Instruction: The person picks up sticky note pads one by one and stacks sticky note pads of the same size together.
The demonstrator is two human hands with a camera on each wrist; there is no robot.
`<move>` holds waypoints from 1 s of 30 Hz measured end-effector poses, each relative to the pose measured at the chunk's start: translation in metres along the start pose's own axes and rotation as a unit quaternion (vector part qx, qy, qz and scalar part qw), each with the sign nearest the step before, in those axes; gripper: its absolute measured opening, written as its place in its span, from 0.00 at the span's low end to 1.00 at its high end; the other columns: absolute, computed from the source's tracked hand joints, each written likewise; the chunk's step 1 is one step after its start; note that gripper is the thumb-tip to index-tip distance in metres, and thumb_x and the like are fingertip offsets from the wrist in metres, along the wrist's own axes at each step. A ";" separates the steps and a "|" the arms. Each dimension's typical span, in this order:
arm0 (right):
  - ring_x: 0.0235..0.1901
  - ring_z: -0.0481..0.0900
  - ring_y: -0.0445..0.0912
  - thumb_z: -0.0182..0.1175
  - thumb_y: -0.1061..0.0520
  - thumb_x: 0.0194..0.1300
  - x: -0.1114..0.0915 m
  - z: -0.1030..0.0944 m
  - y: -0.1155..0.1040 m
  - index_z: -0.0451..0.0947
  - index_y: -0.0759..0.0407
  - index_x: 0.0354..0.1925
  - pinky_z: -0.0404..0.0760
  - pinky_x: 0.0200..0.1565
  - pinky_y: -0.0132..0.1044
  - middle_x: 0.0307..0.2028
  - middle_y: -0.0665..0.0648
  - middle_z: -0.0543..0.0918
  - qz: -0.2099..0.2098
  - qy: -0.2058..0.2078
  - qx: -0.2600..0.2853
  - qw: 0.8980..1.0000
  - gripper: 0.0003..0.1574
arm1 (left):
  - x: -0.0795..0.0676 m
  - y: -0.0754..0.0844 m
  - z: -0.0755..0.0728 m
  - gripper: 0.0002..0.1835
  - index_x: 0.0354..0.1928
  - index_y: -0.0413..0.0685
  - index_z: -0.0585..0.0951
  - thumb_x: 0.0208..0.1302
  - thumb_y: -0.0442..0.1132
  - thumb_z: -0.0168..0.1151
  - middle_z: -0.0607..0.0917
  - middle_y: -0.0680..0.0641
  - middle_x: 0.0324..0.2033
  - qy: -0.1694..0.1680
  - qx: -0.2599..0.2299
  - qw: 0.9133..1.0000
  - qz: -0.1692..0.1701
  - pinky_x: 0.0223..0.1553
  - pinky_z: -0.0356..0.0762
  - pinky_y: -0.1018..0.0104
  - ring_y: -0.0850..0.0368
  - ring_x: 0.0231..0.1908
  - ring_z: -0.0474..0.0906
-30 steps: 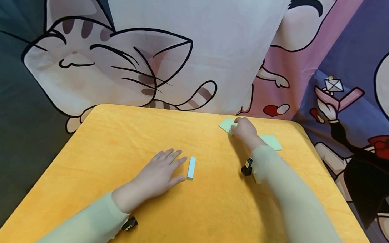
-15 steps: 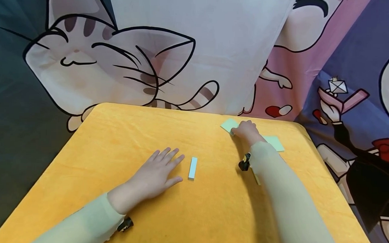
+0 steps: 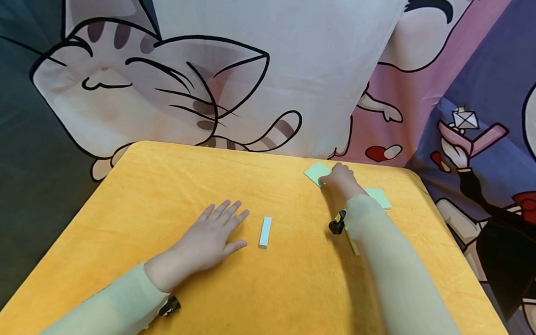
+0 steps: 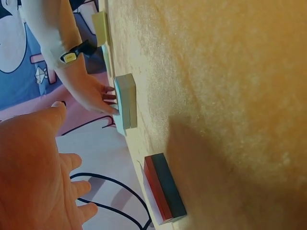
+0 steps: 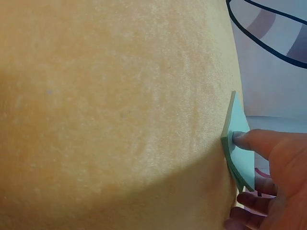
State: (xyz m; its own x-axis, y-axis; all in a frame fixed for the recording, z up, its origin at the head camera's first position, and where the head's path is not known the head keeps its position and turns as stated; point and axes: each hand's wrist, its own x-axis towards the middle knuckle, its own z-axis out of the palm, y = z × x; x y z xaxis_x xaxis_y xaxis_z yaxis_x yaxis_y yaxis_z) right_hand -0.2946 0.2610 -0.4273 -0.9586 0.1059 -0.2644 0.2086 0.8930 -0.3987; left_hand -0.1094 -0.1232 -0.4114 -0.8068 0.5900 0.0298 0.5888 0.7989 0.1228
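Observation:
My left hand (image 3: 208,236) is spread with straight fingers over the table, left of a slim light-blue-topped block (image 3: 265,232). In the left wrist view, a red and dark layered block (image 4: 165,187) with a pale top lies in front of that hand; the hand hides it in the head view. My right hand (image 3: 341,178) pinches the near edge of a light green sticky note pad (image 3: 317,172) at the table's back. In the right wrist view the thumb presses on the pad's top, fingers curl at its far edge, and the sheets part slightly at one corner.
A second light green pad (image 3: 379,197) lies right of the right hand, partly behind the forearm. A yellow pad (image 3: 353,243) shows under that sleeve. The orange table (image 3: 171,180) ends at a cartoon-printed cloth (image 3: 309,77) behind.
My left hand has drifted left, away from the light-blue-topped block, and its fingers have spread. My right thumb has come down onto the green pad's near edge; the pad stays in place.

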 end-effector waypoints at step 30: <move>0.35 0.75 0.54 0.48 0.67 0.70 -0.026 -0.011 -0.011 0.69 0.68 0.62 0.79 0.52 0.55 0.37 0.60 0.69 -0.066 0.008 0.295 0.953 0.23 | -0.001 0.002 0.000 0.41 0.79 0.57 0.52 0.71 0.68 0.44 0.50 0.47 0.77 -0.002 -0.012 1.000 -0.009 0.72 0.39 0.43 0.46 0.76 0.42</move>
State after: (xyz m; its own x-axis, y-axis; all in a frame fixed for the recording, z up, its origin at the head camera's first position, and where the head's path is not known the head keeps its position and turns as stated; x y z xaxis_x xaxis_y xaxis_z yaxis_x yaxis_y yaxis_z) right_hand -0.2741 0.2532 -0.4068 -0.9857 0.0208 -0.1670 0.1551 0.4977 -0.8534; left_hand -0.1073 -0.1223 -0.4112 -0.8174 0.5756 0.0240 0.5723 0.8066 0.1477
